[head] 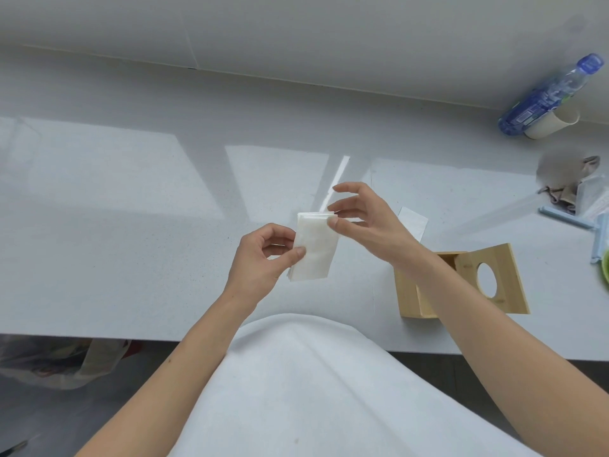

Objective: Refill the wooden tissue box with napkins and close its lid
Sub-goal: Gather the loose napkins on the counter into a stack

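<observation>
1. Left hand: thumb and fingers pinch the lower left edge of the napkins, a white stack held above the surface.
2. Right hand: thumb and a finger pinch the stack's top right corner; the other fingers are spread.
3. Box: wooden, on the surface to the right, partly behind the right forearm.
4. Lid: open, tilted up, with a round hole.
5. Bottle: blue, far right, by a paper cup.
</observation>
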